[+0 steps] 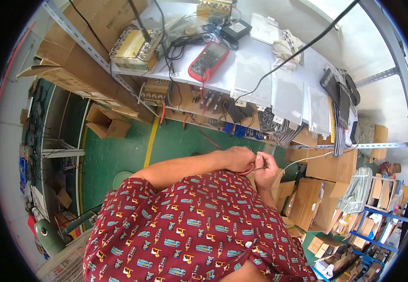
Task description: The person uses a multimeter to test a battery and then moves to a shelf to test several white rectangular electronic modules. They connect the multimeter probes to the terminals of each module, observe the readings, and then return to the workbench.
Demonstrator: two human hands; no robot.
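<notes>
Left hand: closed around a red-handled tool, held in front of the chest, below the front edge of the worktop.
Right hand: fingers pinched on a thin white wire, touching the left hand.
Red multimeter: laid flat near the worktop's middle, black leads beside it.
Yellowish transformer: set at the worktop's left end.
Clear bags: hung along the front edge.
Cardboard boxes: stacked to the right, on the floor.
</notes>
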